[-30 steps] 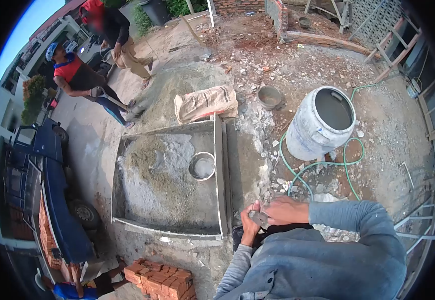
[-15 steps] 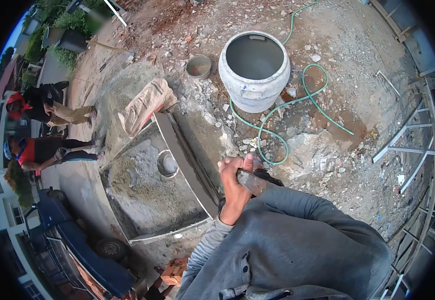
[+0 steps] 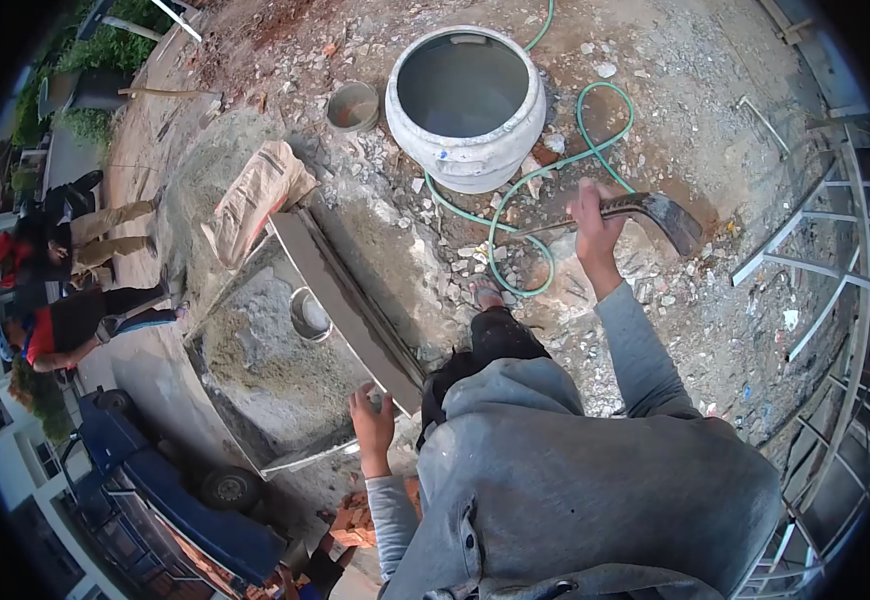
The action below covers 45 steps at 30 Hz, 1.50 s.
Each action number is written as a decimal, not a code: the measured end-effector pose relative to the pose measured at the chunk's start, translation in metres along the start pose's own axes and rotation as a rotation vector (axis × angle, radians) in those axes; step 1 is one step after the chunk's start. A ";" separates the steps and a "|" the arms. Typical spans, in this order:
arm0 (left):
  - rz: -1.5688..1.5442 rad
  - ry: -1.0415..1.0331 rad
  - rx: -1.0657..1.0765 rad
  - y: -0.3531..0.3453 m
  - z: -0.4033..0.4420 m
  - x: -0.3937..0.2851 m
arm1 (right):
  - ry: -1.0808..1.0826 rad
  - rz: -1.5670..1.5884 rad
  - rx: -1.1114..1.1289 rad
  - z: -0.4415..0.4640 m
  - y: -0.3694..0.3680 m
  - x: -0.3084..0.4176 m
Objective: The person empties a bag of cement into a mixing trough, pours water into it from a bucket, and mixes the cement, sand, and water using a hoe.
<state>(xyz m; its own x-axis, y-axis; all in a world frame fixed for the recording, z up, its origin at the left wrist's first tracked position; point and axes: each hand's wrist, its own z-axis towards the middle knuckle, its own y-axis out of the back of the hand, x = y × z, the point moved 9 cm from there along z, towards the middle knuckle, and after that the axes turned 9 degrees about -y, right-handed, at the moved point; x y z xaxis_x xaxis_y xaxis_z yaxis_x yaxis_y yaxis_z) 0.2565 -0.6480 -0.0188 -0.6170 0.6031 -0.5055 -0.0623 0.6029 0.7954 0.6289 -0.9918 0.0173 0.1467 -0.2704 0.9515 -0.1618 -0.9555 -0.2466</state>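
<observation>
"What do your hands have?"

"My left hand, nearest in, is bare, thumb and fingers parted, by the near end of the box; whether it touches the edge, I cannot tell. Farther out, my right hand is wrapped around the tool."

"Where is that, exactly?"

"In front of me and to my right, seemingly off the ground, over the rubble and beside the hose."

"Which way does it point?"

"Its long axis runs crosswise, left to right. The broad, greyish end points right and bends back toward me; a thin, dark end sticks out past my fist on the left. What kind of tool it is, I cannot make out."

"How will it handle?"

"Stiff, I judge, and hard rather than fragile. The broad end looks the heavier, so I expect it to dip on that side. Slippery or not, I cannot tell. The place to grip is the narrow, dark part where my fist sits; I'd leave the broad end's rim alone, since it may be sharp."

"And beyond it?"

"The barrel, with grey liquid inside, and at far left two workers."
</observation>
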 end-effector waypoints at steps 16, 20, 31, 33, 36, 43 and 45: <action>-0.574 0.875 0.001 -0.040 -0.206 0.191 | 0.140 -0.097 -0.187 0.117 0.087 0.044; -0.506 0.891 -0.028 -0.026 -0.222 0.188 | 0.114 -0.094 -0.238 0.124 0.098 0.020; -0.456 0.833 -0.059 -0.008 -0.224 0.172 | -0.182 -0.750 -0.060 0.174 0.089 -0.180; -0.418 0.780 -0.062 -0.011 -0.227 0.176 | -0.212 -0.810 -0.024 0.177 0.072 -0.186; -0.503 0.876 -0.117 -0.012 -0.223 0.141 | -0.120 -1.007 0.137 0.207 0.084 -0.214; -0.642 0.988 0.034 -0.056 -0.254 0.140 | -0.001 -0.735 0.064 0.198 0.099 -0.137; -0.622 1.000 0.092 -0.056 -0.257 0.137 | -0.051 -0.760 0.052 0.184 0.080 -0.106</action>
<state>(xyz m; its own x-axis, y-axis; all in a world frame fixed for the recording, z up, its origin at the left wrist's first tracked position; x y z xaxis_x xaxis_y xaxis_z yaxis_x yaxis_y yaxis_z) -0.0265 -0.7336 -0.0464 -0.8432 -0.4600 -0.2781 -0.5374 0.7088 0.4569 0.7795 -1.0612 -0.1372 0.2439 0.4603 0.8536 0.0479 -0.8848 0.4634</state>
